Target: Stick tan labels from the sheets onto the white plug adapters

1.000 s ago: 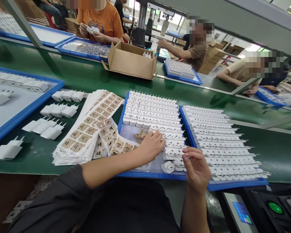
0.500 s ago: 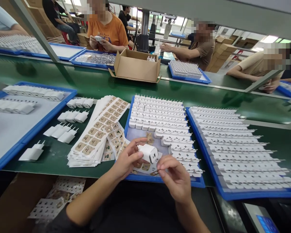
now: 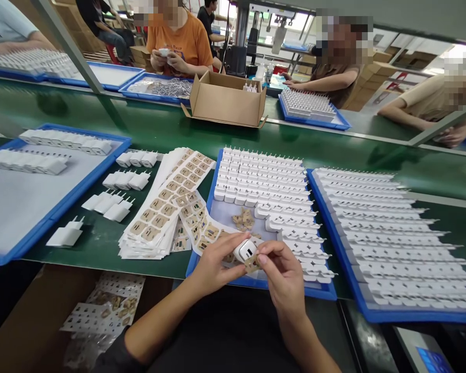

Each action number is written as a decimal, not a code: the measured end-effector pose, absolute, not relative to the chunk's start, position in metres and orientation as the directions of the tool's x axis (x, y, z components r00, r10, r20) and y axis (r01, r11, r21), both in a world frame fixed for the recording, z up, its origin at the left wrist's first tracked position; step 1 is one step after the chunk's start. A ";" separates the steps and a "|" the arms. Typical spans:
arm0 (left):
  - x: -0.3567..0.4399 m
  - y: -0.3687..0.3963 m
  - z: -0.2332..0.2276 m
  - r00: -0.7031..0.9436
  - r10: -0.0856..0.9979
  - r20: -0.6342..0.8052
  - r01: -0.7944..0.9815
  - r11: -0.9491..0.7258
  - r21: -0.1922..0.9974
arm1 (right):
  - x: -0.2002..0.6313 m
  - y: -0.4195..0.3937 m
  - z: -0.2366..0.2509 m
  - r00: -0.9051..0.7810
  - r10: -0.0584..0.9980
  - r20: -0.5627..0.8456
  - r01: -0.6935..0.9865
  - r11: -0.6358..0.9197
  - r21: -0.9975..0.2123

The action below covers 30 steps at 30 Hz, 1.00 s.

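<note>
Between the thumb and fingers of my left hand (image 3: 217, 264) is a white charger plug (image 3: 244, 249), its port face turned up toward me. My right hand (image 3: 281, 269) pinches a small tan sticker (image 3: 252, 264) against the near edge of that face. Below and around them lies a blue tray (image 3: 190, 265) holding rows of white chargers (image 3: 260, 176). Several loose tan sticker pieces (image 3: 244, 219) rest on the tray's lining. A strip of stickers (image 3: 202, 228) runs from the left toward my hands, partly hidden by them.
Left of the tray is a stack of sticker sheets (image 3: 155, 215), then loose chargers (image 3: 116, 210) on the green bench. Another blue tray (image 3: 8, 256) stands far left, a full one (image 3: 373, 315) at right. An open cardboard box (image 3: 227, 103) and co-workers are across the bench.
The charger has turned so its port face points up at me. My right hand has brought the tan sticker against it. The whole view has shifted slightly.
</note>
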State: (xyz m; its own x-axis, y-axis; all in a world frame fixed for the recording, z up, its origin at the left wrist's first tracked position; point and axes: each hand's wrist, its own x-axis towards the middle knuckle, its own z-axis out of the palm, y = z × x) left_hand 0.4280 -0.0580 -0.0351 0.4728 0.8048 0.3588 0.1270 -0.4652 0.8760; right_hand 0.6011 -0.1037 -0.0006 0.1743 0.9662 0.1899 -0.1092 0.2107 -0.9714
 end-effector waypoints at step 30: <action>0.427 -0.059 -0.025 0.448 0.690 0.568 0.044 -0.652 0.757 | 0.600 -0.102 0.017 0.183 0.942 0.280 0.018 0.281 -0.959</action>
State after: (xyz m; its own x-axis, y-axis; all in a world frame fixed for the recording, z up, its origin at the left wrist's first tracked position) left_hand 0.4272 -0.0593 -0.0252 0.4481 0.6900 0.5684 0.0441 -0.6521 0.7568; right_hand 0.6003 -0.1023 0.0168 0.1832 0.9424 0.2799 0.0178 0.2815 -0.9594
